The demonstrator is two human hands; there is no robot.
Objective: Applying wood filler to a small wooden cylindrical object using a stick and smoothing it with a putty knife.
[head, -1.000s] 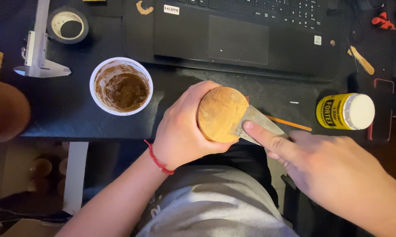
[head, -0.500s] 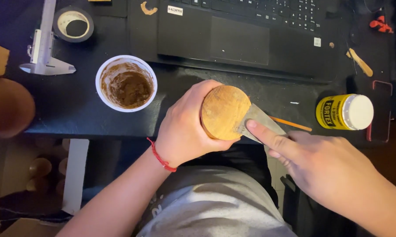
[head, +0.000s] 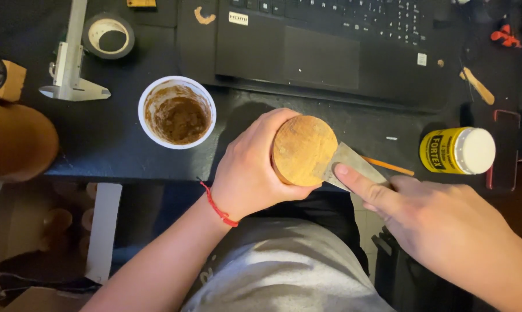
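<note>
My left hand [head: 249, 170] grips a round wooden piece [head: 303, 149] from the left, its flat circular end facing up, held just past the near edge of the dark desk [head: 105, 138]. My right hand [head: 434, 222] holds a metal putty knife [head: 353, 164]. The index finger presses along the blade, and the blade's edge lies against the right rim of the wood. A red cord sits around my left wrist. To the left on the desk stands a white cup of brown paste [head: 177, 112].
A black laptop [head: 330, 49] fills the back of the desk. A yellow jar with a white lid [head: 457, 150] lies at the right, beside a thin orange stick [head: 388, 166]. A metal caliper [head: 70, 63] and a tape roll [head: 108, 34] sit at the back left. A brown rounded object [head: 15, 141] is at the left edge.
The round wooden piece and both hands have shifted slightly to the right and down in view; the blade stays against the wood's right rim.
</note>
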